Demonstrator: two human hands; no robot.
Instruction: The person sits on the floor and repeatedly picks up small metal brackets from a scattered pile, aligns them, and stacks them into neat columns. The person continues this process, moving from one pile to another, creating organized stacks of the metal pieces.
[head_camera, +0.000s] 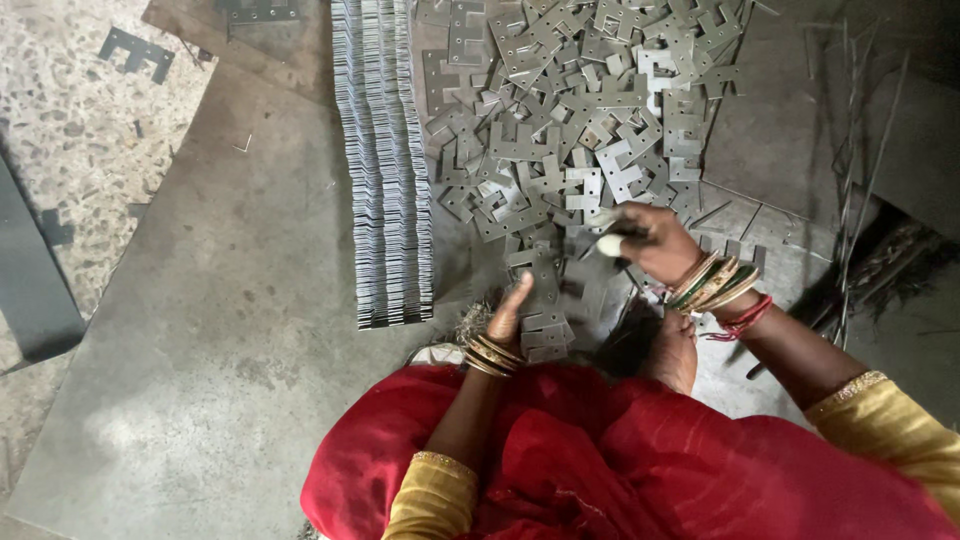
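Observation:
A big loose pile of flat grey metal plates (580, 110) with punched holes lies on the floor ahead of me. My right hand (650, 240) reaches into its near edge and pinches a plate, with tape on one fingertip. My left hand (508, 315) holds a small stack of plates (545, 330) upright near my lap. Bangles circle both wrists.
A long neat row of stacked plates (385, 160) runs on edge to the left of the pile, on a grey metal sheet (220, 330). Thin metal rods (850, 200) lie at the right. A stray plate (135, 50) rests on the speckled floor at far left.

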